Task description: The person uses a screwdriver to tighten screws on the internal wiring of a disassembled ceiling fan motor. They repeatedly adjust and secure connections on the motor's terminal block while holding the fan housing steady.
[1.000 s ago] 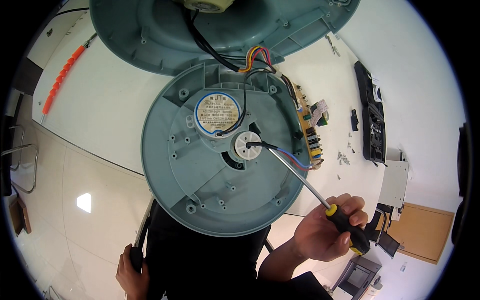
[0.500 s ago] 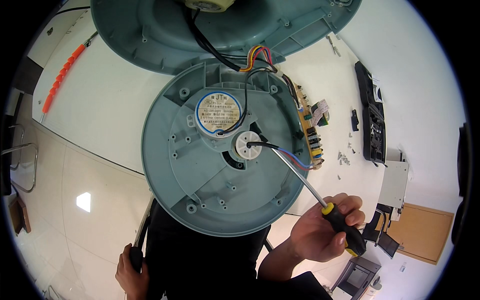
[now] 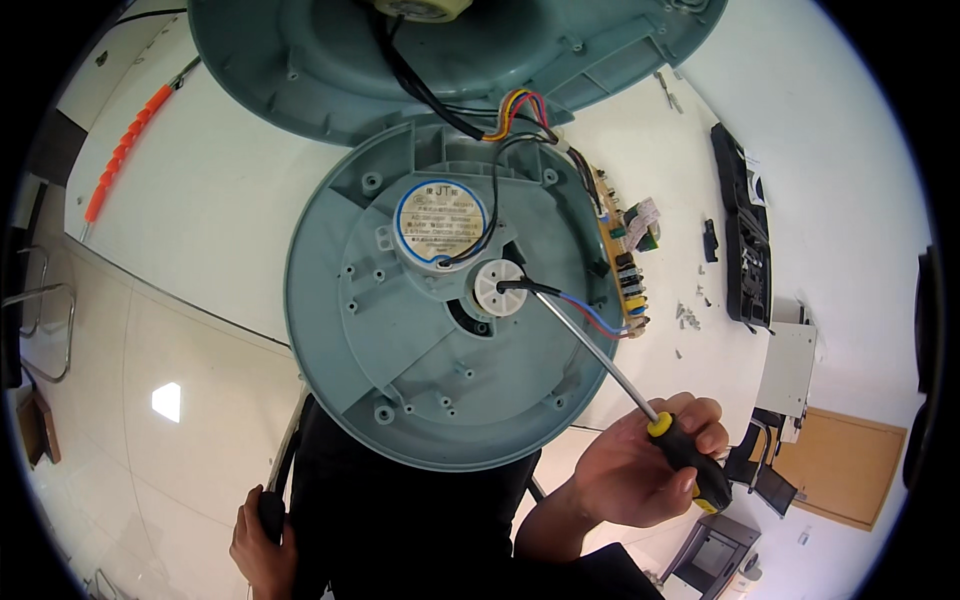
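Nearest to us, at the lower edge, our left hand point(image 3: 262, 530) is curled shut around a dark rod-like handle point(image 3: 283, 470) that runs up toward the underside of the round grey-green base point(image 3: 400, 380); what the handle belongs to we cannot tell. To the right our right hand point(image 3: 640, 470) is wrapped tight around the yellow and black grip of a screwdriver point(image 3: 620, 385). Its metal shaft slants up and to the left across the rim of the base, and its tip rests on the white plastic hub point(image 3: 497, 285) near the middle of the base. The base lies flat at the near edge of the white table point(image 3: 200, 210), overhanging it toward us. Just left of the hub sits a small round motor point(image 3: 440, 222) with a silver face, and thin red and blue wires point(image 3: 590, 315) pass under the shaft toward a narrow circuit board point(image 3: 625, 265) that stands along the right rim of the base. A bundle of coloured wires point(image 3: 515, 108) runs from the top of the base up into a second, larger grey-green shell point(image 3: 300, 70) lying beyond it. Farther off on the table we see a few loose screws point(image 3: 688, 315) beside the board, a long black part point(image 3: 745, 235) at the right, and an orange-handled tool point(image 3: 125, 155) at the far left.
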`<state>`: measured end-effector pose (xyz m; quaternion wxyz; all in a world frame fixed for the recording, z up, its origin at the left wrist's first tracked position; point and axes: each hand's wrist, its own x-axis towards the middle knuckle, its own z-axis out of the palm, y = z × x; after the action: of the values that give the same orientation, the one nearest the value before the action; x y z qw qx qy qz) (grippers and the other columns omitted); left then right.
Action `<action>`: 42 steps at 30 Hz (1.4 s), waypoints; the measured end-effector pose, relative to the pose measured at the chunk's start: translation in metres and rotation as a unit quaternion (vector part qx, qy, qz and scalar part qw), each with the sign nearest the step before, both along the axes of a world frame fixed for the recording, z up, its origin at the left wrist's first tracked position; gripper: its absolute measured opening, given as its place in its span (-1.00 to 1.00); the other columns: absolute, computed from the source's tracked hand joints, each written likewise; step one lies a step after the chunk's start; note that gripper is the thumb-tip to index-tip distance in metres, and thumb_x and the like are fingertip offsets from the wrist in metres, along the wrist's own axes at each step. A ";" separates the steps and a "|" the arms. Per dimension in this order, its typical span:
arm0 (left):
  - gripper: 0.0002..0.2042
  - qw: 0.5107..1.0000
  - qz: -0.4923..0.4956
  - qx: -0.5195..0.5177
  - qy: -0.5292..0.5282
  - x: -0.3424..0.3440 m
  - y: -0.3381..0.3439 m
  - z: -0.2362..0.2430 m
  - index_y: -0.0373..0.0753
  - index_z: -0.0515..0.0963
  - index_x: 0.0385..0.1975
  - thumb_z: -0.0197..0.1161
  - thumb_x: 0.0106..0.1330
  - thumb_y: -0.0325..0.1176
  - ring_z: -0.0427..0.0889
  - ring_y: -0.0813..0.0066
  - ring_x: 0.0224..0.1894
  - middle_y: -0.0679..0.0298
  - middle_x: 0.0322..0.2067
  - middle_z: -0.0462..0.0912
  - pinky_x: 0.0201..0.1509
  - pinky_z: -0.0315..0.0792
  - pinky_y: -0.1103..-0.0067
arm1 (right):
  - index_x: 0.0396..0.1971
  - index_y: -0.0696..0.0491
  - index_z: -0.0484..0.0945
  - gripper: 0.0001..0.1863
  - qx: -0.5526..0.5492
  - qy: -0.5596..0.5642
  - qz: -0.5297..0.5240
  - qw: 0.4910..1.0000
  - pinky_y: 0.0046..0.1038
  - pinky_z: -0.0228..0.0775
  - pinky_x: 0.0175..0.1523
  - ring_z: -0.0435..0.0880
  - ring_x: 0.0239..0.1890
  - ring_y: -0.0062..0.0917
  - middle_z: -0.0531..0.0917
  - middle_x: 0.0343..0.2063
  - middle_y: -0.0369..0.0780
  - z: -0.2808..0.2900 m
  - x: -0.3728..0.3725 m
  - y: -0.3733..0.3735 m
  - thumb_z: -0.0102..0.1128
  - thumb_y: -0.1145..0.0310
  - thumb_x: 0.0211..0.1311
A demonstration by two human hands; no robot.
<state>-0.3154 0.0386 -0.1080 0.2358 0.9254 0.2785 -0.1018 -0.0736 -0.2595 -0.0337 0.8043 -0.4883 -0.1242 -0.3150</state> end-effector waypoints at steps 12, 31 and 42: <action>-0.44 1.000 0.009 -0.007 0.004 0.000 0.001 0.000 -0.19 0.49 0.20 0.34 0.11 -0.52 0.71 -0.11 -0.10 -0.03 -0.11 0.70 -0.04 0.59 0.18 | -0.24 0.12 0.34 -0.69 0.010 0.006 -0.005 1.000 -0.44 0.51 -0.08 0.42 -0.21 -0.48 0.30 -0.21 -0.15 0.002 -0.004 -0.003 0.33 0.39 0.20; -0.45 1.000 0.014 -0.018 0.021 -0.001 0.006 -0.003 -0.20 0.49 0.20 0.34 0.12 -0.50 0.71 -0.08 -0.11 0.01 -0.11 0.69 -0.06 0.60 0.20 | -0.23 0.12 0.35 -0.66 -0.031 0.011 -0.040 0.999 -0.43 0.48 -0.12 0.46 -0.26 -0.44 0.33 -0.21 -0.13 0.005 -0.001 0.009 0.36 0.34 0.19; -0.43 0.994 -0.066 -0.018 -0.089 0.012 0.004 0.002 -0.36 0.43 0.22 0.31 0.12 -0.47 0.46 -0.20 0.24 -0.12 0.22 0.43 0.27 0.43 0.14 | -0.18 0.13 0.35 -0.63 -0.031 0.019 -0.069 0.997 -0.47 0.46 -0.17 0.47 -0.28 -0.44 0.36 -0.21 -0.10 -0.004 -0.003 0.004 0.31 0.24 0.23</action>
<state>-0.3037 0.0428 -0.1058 0.2695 0.9428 0.1925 -0.0392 -0.0767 -0.2555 -0.0373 0.7673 -0.5265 -0.0848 -0.3560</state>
